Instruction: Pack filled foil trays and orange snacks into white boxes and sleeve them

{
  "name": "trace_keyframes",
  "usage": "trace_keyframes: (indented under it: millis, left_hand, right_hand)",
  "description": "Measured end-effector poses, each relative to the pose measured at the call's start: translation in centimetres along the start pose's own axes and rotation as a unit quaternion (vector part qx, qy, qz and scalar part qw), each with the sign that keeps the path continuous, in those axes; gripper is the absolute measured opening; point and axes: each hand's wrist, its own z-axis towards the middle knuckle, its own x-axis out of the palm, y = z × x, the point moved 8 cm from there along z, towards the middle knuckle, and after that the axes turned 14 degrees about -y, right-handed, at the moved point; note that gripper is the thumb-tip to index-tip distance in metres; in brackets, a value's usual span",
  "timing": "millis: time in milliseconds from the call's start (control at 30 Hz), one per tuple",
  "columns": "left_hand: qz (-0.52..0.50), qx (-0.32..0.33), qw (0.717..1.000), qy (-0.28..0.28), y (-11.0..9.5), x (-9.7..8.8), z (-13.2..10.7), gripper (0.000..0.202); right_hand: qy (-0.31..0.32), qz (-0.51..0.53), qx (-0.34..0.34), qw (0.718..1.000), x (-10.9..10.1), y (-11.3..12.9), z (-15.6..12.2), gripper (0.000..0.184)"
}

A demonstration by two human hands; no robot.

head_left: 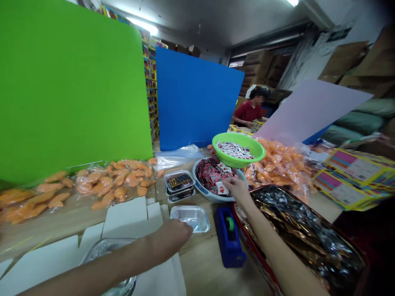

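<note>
At the middle of the table (197, 267), a white packet (222, 188) is pinched by the right hand (237, 188) over a grey-blue basin (216, 198), in which dark red sachets (205, 172) are heaped. White sachets (234, 150) are held in one light-green basin (230, 161). Two stacked foil trays (180, 190) are filled with dark contents. One foil tray (202, 218) is partly covered by the left hand (179, 233); whether it is gripped cannot be told. Another foil tray (103, 246) is crossed by the left forearm. Gold and dark foil packs (296, 230) are contained in one red-rimmed tub (245, 236), beside one blue tape dispenser (226, 242).
</note>
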Motion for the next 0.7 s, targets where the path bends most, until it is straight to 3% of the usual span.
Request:
trace_keyframes:
  millis: [67, 167, 400, 500, 700]
  left_hand:
    - [0.012, 0.006, 1.000, -0.006, -0.5, 0.4, 1.7, 0.026]
    - [0.014, 0.017, 1.000, -0.018, -1.0, 0.7, 3.2, 0.025]
    - [0.025, 0.038, 0.999, -0.029, -1.7, 1.8, 3.9, 0.025]
    - [0.020, 0.030, 0.999, -0.026, -1.6, 2.1, 4.1, 0.025]
    - [0.013, 0.011, 0.999, -0.030, -2.2, 2.2, 5.2, 0.030]
  right_hand:
    - [0.032, 0.007, -0.012, 0.999, 1.0, 0.8, -0.3, 0.034]
    - [0.026, -0.041, 0.000, 0.999, 1.9, 0.4, 0.6, 0.028]
    - [0.019, -0.118, 0.062, 0.991, 4.1, -2.6, 3.2, 0.021]
    - [-0.002, -0.094, 0.059, 0.994, 3.0, -2.6, 3.2, 0.013]
    - [-0.024, -0.022, 0.012, 0.999, -0.3, -1.1, -0.2, 0.032]
